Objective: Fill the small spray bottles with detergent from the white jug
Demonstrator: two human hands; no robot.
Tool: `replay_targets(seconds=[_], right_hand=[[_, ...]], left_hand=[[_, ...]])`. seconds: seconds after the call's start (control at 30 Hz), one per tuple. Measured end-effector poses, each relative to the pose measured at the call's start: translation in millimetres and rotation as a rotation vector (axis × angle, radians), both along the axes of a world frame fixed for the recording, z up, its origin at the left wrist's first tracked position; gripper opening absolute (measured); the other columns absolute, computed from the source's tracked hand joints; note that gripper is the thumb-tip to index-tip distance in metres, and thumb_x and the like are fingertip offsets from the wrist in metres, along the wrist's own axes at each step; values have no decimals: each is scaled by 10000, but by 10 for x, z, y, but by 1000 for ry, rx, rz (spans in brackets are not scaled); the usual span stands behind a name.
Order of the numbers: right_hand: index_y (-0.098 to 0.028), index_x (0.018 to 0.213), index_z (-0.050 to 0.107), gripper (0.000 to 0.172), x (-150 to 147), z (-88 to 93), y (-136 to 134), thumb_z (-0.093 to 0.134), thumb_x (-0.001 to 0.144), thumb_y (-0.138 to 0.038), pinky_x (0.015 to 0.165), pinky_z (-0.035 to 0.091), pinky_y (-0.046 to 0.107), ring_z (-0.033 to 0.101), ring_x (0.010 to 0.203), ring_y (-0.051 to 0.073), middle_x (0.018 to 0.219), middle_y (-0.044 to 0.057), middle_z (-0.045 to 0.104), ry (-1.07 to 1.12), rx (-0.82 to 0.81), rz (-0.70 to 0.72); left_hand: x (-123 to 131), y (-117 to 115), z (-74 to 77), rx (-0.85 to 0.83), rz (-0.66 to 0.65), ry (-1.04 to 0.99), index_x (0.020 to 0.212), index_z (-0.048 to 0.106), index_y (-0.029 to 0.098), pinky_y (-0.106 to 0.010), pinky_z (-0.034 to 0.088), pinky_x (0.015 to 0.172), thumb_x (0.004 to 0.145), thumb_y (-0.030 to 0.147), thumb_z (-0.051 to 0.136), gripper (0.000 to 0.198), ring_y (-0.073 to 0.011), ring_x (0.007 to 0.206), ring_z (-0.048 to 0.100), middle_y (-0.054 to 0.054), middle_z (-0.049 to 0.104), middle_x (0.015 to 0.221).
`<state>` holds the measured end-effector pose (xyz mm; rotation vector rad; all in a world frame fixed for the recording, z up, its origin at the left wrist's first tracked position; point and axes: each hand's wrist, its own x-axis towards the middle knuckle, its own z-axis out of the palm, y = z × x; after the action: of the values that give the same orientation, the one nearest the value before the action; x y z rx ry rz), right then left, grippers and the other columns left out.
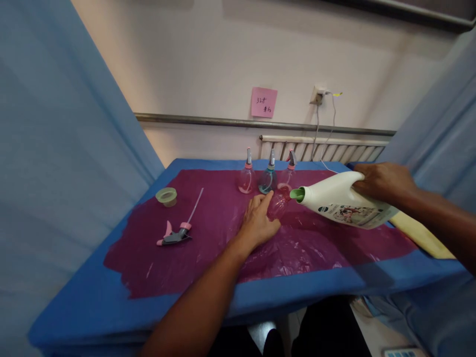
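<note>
My right hand grips the handle end of a white jug with a green spout, tipped on its side so the spout sits over the mouth of a small clear pink bottle. My left hand wraps around that bottle's left side and steadies it on the purple sheet. Three spray bottles with trigger heads stand behind: a pink one, a teal one and another pink one.
A loose trigger sprayer with its tube and a green cap lie at the left on the sheet. The blue-covered table stands between blue curtains. A yellow cloth lies at the right edge. A radiator and a cable are on the wall.
</note>
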<state>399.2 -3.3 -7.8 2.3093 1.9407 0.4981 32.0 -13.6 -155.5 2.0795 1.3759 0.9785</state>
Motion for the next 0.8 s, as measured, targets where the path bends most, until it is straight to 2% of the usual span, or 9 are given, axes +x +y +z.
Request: replay_targets(seconds=[0.13, 0.3, 0.6, 0.8], right_hand=[[-304, 1164, 802, 323, -50, 69, -15, 569, 978, -428, 674, 407, 385, 800, 1042, 359, 1181, 117, 873, -34, -28, -4], [-318, 1086, 794, 257, -59, 96, -10, 590, 973, -427, 661, 411, 393, 799, 994, 371, 1116, 119, 873, -52, 4, 15], [-333, 1177, 793, 299, -75, 130, -1, 596, 975, -431, 667, 422, 395, 810, 1026, 371, 1157, 116, 874, -52, -25, 27], [-317, 1080, 773, 260, -104, 182, 5, 571, 1020, -470, 644, 376, 387, 811, 1006, 360, 1132, 118, 870, -126, -26, 40]], left_hand=[[4, -2, 9, 6, -1, 8, 1776, 506, 268, -507, 484, 1328, 846, 212, 789, 973, -348, 1466, 610, -124, 624, 1562], [6, -8, 18, 12, -7, 19, 1775, 500, 290, -512, 472, 1334, 853, 220, 782, 967, -352, 1486, 593, -117, 627, 1568], [1, -3, 0, 17, -16, 17, 1776, 493, 266, -518, 464, 1347, 843, 207, 781, 978, -354, 1488, 591, -130, 623, 1577], [1, 0, -15, 26, -18, 17, 1778, 490, 306, -514, 472, 1337, 851, 208, 780, 977, -348, 1487, 590, -114, 629, 1555]])
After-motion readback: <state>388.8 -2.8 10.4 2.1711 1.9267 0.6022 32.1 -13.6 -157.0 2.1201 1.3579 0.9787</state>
